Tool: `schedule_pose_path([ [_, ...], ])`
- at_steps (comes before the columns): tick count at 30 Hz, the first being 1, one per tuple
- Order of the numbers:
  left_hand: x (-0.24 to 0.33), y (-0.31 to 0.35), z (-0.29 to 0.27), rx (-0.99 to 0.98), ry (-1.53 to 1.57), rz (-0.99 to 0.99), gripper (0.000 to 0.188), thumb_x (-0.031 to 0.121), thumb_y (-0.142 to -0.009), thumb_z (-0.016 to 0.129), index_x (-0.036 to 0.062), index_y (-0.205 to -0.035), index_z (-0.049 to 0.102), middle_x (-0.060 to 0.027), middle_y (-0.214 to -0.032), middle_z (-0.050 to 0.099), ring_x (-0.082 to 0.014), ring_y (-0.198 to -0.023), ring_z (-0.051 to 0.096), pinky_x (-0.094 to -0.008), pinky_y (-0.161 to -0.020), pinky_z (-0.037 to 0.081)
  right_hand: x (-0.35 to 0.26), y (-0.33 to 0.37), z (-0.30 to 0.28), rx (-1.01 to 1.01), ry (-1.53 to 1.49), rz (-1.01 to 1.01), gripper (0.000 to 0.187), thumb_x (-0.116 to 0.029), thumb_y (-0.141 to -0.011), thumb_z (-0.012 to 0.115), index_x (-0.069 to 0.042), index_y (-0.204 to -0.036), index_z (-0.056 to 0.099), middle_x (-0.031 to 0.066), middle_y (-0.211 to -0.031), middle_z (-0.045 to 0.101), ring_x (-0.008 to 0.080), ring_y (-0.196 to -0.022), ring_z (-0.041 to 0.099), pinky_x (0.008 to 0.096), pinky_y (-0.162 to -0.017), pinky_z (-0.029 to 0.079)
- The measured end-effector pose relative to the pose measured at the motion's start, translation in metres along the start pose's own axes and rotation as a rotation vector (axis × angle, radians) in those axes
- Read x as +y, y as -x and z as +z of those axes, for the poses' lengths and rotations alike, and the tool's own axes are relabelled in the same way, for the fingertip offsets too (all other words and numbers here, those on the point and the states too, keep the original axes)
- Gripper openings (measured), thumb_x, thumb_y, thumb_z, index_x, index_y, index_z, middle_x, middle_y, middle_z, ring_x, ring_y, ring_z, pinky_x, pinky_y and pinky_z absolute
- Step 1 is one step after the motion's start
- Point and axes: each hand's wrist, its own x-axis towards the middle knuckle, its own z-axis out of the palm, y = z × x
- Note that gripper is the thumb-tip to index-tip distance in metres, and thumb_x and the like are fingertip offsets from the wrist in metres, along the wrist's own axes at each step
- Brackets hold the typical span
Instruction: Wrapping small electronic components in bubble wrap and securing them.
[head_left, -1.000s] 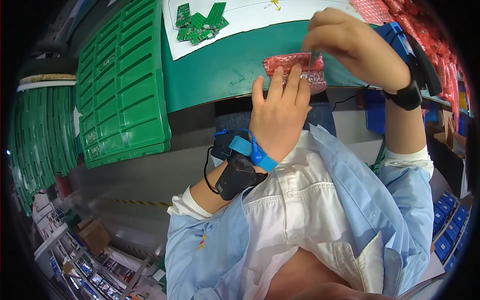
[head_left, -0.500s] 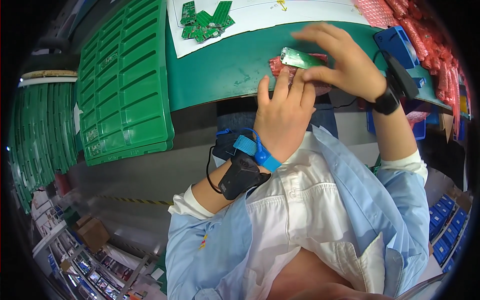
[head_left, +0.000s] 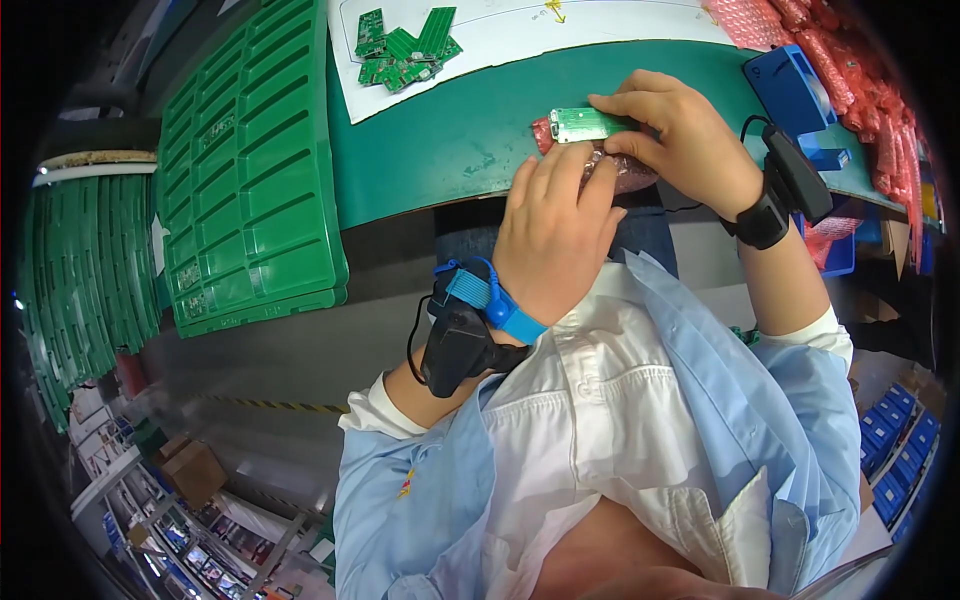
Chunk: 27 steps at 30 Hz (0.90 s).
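Observation:
A green circuit board (head_left: 580, 124) with a metal connector at its left end lies over a piece of pink bubble wrap (head_left: 632, 176) near the table's front edge. My right hand (head_left: 690, 140) grips the board's right part between thumb and fingers. Along the board's near side, my left hand (head_left: 555, 225) rests its fingertips on the wrap, its thumb held apart. Its fingertips partly hide the board's near edge and the wrap. A blue wrist strap (head_left: 495, 305) with a cord circles my left wrist.
Several green boards (head_left: 405, 55) lie piled on white paper (head_left: 500, 30) at the far left. Large green slotted trays (head_left: 250, 180) stand left of the table. A blue holder (head_left: 790, 90) and heaped pink bubble wrap (head_left: 880, 130) occupy the right side of the green mat (head_left: 450, 140).
My right hand has closed from above onto the board, which now lies straighter and slightly further left. My left fingers have drawn together and moved slightly left.

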Motion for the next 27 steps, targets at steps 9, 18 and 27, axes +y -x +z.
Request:
schedule_pose_path([
  [9, -0.006, 0.002, 0.008, 0.032, -0.058, 0.041, 0.054, 0.018, -0.079, 0.074, -0.0028, -0.126, 0.057, -0.0162, -0.135, 0.051, -0.0323, -0.113, 0.051, -0.0433, -0.095, 0.043, 0.011, 0.002, 0.002, -0.002, -0.168, 0.025, 0.037, -0.008, -0.081, 0.074, 0.001, -0.116, 0.067, 0.0123, -0.098, 0.061, 0.0264, -0.086, 0.060, 0.0324, -0.077, 0.049],
  [18, 0.001, 0.004, 0.005, -0.012, -0.171, 0.050, 0.053, 0.019, -0.079, 0.073, -0.0049, -0.125, 0.058, -0.0152, -0.134, 0.053, -0.0318, -0.115, 0.050, -0.0420, -0.097, 0.042, 0.006, -0.010, -0.008, -0.093, -0.091, 0.022, 0.025, -0.003, -0.082, 0.068, 0.002, -0.106, 0.065, 0.0124, -0.095, 0.059, 0.0255, -0.084, 0.058, 0.0320, -0.075, 0.048],
  [27, -0.009, 0.003, 0.004, 0.012, -0.098, 0.059, 0.054, 0.019, -0.080, 0.073, -0.0042, -0.125, 0.057, -0.0164, -0.129, 0.056, -0.0341, -0.118, 0.050, -0.0442, -0.102, 0.041, 0.012, -0.022, 0.001, 0.142, 0.154, -0.203, 0.017, -0.002, -0.075, 0.070, 0.002, -0.088, 0.060, 0.0121, -0.083, 0.054, 0.0316, -0.080, 0.057, 0.0381, -0.070, 0.048],
])
